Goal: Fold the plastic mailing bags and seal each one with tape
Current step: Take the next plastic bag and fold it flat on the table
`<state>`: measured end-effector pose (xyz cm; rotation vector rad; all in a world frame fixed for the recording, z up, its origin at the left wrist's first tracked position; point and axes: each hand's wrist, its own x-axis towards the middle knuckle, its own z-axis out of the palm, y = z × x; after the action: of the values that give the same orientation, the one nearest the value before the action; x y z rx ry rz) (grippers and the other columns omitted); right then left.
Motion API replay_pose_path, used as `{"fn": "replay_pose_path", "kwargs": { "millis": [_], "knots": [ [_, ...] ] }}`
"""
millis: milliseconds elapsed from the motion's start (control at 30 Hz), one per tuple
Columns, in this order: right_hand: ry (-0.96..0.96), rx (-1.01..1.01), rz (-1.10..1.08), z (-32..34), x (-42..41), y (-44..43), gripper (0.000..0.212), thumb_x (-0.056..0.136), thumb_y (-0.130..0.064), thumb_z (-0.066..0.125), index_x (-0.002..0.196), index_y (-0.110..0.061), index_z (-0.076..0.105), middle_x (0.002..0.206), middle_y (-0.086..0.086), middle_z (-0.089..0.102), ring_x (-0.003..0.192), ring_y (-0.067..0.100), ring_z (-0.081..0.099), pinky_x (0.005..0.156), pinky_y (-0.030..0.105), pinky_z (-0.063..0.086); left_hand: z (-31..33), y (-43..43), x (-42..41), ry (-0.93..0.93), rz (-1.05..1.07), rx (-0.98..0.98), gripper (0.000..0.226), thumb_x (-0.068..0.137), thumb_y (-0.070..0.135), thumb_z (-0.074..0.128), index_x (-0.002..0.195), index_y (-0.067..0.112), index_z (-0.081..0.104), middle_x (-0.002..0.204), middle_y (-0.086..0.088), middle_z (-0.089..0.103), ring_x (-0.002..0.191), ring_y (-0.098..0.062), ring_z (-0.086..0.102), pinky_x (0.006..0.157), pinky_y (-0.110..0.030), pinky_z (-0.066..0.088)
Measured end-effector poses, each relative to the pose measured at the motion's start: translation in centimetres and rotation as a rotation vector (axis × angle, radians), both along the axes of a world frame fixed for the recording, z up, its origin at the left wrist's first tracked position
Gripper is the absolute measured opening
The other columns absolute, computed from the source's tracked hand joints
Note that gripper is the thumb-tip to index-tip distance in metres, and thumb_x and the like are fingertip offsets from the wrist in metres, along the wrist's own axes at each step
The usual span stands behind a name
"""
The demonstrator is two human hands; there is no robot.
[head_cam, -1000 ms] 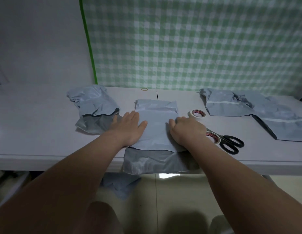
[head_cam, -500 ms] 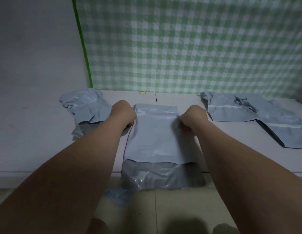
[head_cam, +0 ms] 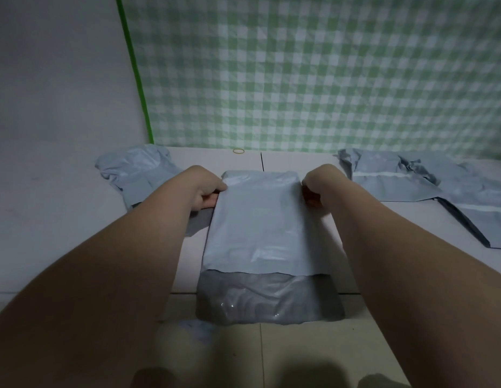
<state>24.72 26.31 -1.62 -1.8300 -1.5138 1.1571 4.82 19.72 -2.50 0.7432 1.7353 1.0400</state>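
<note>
A grey plastic mailing bag [head_cam: 260,228] lies in the middle of the table, its darker flap [head_cam: 268,301] hanging over the near edge. My left hand [head_cam: 205,186] grips the bag's far left corner with curled fingers. My right hand [head_cam: 317,183] grips the far right corner the same way. The tape roll and the scissors are hidden behind my right forearm.
A crumpled heap of grey bags [head_cam: 140,175] lies at the left. More grey bags [head_cam: 411,180] are spread out at the right. A rubber band [head_cam: 238,150] sits by the checked curtain [head_cam: 327,74]. The table [head_cam: 47,219] ends just before the tiled floor.
Both hands left the middle of the bag, where they pressed flat, and moved to its far corners, which they now grip. The tape roll and scissors went out of sight behind my right arm.
</note>
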Motion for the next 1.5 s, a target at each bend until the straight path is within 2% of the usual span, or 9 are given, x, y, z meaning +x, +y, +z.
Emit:
{"fn": "replay_pose_path", "kwargs": {
  "millis": [233,467,567,767,867,1067,1200,1333,1500],
  "knots": [
    [0.107,-0.156,0.022,-0.6,-0.4,-0.9,0.025,0.092,-0.010,0.053,0.067,-0.009,0.053,0.070,0.007,0.057,0.060,0.019,0.054,0.069,0.030,0.050,-0.3,0.4,-0.6,-0.280,0.088,0.069,0.032,0.100,0.005,0.038,0.069,0.003,0.046,0.045,-0.007,0.057,0.027,-0.009,0.051,0.031,-0.019,0.044],
    [0.329,-0.158,-0.011,-0.2,0.1,-2.0,0.016,0.092,-0.012,0.054,0.078,-0.007,0.058,0.071,0.007,0.060,0.059,0.018,0.058,0.038,0.020,0.049,-0.2,0.4,-0.3,-0.320,0.026,0.010,0.021,0.098,0.000,0.043,0.079,-0.001,0.050,0.042,-0.010,0.060,0.032,-0.013,0.058,0.032,-0.023,0.046],
    [0.318,-0.126,0.005,-0.4,-0.4,-2.1,0.019,0.090,-0.006,0.057,0.071,-0.007,0.056,0.068,0.007,0.058,0.058,0.018,0.056,0.039,0.020,0.048,-0.1,0.5,-0.4,-0.306,0.009,-0.023,0.018,0.097,-0.002,0.044,0.080,-0.003,0.051,0.046,-0.012,0.062,0.033,-0.015,0.059,0.033,-0.024,0.048],
    [-0.033,0.116,0.027,-0.7,0.3,-0.7,0.014,0.091,-0.001,0.046,0.092,-0.009,0.057,0.100,0.013,0.052,0.087,0.024,0.050,0.075,0.033,0.047,0.1,0.5,-1.1,-0.308,0.005,-0.045,0.020,0.093,-0.007,0.048,0.075,-0.004,0.055,0.047,-0.012,0.062,0.037,-0.015,0.061,0.051,-0.020,0.053],
    [-0.314,0.248,0.062,-1.2,0.1,-1.5,0.030,0.090,-0.003,0.043,0.118,0.000,0.053,0.116,0.017,0.057,0.101,0.032,0.053,0.077,0.030,0.041,0.2,0.3,-0.8,-0.239,-0.037,-0.055,0.018,0.092,-0.008,0.049,0.076,-0.003,0.056,0.057,-0.011,0.064,0.040,-0.013,0.062,0.055,-0.021,0.054],
    [-0.497,0.341,0.111,-1.9,-0.3,-3.6,0.023,0.094,-0.008,0.039,0.116,-0.002,0.043,0.121,0.021,0.054,0.114,0.036,0.049,0.076,0.034,0.033,0.3,-1.1,0.1,-0.274,-0.028,-0.018,0.016,0.096,-0.005,0.045,0.082,-0.004,0.054,0.055,-0.013,0.065,0.042,-0.016,0.064,0.059,-0.027,0.055],
    [-0.616,0.408,0.089,-1.9,-0.2,-5.3,0.023,0.092,0.000,0.034,0.113,-0.004,0.042,0.118,0.019,0.055,0.109,0.037,0.052,0.072,0.037,0.034,0.4,-2.2,0.9,-0.368,-0.009,0.023,0.015,0.097,-0.001,0.045,0.085,-0.002,0.054,0.082,-0.013,0.066,0.085,-0.017,0.066,0.074,-0.026,0.049],
    [-0.711,0.463,0.157,-1.6,-0.1,-7.1,0.026,0.089,0.004,0.038,0.113,-0.004,0.040,0.115,0.019,0.056,0.107,0.037,0.054,0.068,0.036,0.034,-0.6,-2.9,1.2,-0.334,0.052,0.110,0.010,0.093,0.004,0.057,0.083,0.001,0.058,0.050,-0.005,0.066,0.043,-0.012,0.064,0.056,-0.023,0.057],
    [-0.694,0.483,0.211,-1.4,0.6,-9.8,0.025,0.088,0.002,0.040,0.113,-0.002,0.041,0.116,0.021,0.054,0.109,0.038,0.052,0.071,0.036,0.035,-1.3,-4.5,1.5,-0.345,0.135,0.180,0.017,0.093,0.001,0.055,0.076,0.001,0.057,0.048,-0.006,0.064,0.039,-0.012,0.062,0.041,-0.023,0.053]
  ]
}}
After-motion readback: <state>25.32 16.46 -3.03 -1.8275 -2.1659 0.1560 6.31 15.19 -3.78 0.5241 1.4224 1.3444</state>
